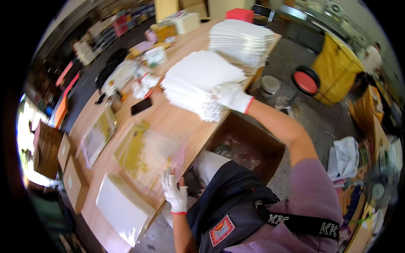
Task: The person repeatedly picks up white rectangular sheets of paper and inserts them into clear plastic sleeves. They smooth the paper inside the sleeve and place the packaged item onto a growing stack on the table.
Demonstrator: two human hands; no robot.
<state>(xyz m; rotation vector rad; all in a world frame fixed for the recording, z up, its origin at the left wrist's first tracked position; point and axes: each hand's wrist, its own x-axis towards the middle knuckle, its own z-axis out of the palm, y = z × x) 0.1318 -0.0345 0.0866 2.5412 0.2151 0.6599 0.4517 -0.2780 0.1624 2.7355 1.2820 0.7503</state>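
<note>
Head view: the right hand (233, 97), in a white glove, touches the right side of a big pile of white sheets (198, 76), which sits at 10 o'clock from it; I cannot tell if its grip is closed on any sheet. The left hand (174, 194), gloved too, has a loose grip, fingers up and apart, just by the edge of the wooden counter (162, 114). From the left hand, flat see-through plastic (154, 145) lies near at 11 o'clock, and a shiny white stack (120, 202) lies at 9. From the right hand, a second white pile (238, 42) is at 12 o'clock, a black phone (141, 106) at 9, an open cardboard box (266, 157) at 5 and a round red stool (306, 82) at 3.
</note>
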